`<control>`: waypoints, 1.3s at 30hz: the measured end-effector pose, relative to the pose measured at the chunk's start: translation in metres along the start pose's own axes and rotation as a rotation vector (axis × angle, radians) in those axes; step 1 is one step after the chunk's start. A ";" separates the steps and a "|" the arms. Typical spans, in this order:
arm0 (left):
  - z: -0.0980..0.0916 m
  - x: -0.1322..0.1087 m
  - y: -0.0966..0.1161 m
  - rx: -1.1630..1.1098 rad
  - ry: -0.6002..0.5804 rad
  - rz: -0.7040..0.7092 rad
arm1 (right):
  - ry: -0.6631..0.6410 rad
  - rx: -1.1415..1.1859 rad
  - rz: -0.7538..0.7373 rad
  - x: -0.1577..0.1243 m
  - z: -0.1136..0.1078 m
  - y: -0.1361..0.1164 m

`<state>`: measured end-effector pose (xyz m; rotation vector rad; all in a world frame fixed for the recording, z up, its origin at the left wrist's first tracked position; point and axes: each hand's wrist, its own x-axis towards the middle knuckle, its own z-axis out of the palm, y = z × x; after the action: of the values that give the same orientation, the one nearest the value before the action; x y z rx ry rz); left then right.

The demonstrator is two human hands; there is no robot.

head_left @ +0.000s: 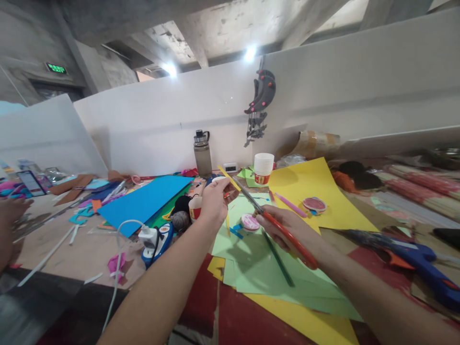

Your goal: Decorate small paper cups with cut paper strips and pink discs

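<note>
Left hand [216,197]: pinching yellow strip [226,175], mid-frame
Right hand [280,223]: curled round scissors [292,239], right of centre

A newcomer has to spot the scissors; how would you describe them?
Start at the overlapping pale green sheets. Over them, the person's right hand holds the scissors. Their bright red handles set them apart from the slim dark green stick below.

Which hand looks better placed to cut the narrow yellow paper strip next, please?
Probably the right hand: it holds the red-handled metal scissors, blades pointing toward the yellow strip, which the left hand pinches.
</note>
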<state>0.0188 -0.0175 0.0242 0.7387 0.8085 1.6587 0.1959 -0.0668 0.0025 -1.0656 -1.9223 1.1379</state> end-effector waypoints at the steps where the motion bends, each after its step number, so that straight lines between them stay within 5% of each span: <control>1: 0.000 0.000 0.000 -0.007 0.001 0.008 | -0.005 0.003 0.003 0.000 0.000 0.000; 39: 0.002 -0.004 0.000 -0.046 -0.013 0.062 | -0.013 0.179 0.203 0.001 0.007 -0.003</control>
<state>0.0209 -0.0214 0.0250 0.7478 0.7423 1.7204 0.1884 -0.0692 0.0030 -1.1755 -1.7137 1.4032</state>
